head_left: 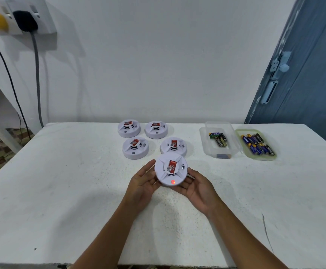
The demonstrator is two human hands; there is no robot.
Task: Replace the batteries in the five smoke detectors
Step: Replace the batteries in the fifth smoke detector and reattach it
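Observation:
A white round smoke detector with a red label and a lit red light is held just above the table, tilted toward me. My left hand holds its left side, thumb on the rim and fingers underneath. My right hand holds its right side the same way. Behind it, several more smoke detectors stand in two rows. A clear box at the right holds black and green batteries. Next to it, a greenish lid holds several blue batteries.
A white wall rises right behind the table. A wall socket with two plugs and hanging cables is at the upper left. A blue door stands at the right. The table's front edge runs near the bottom.

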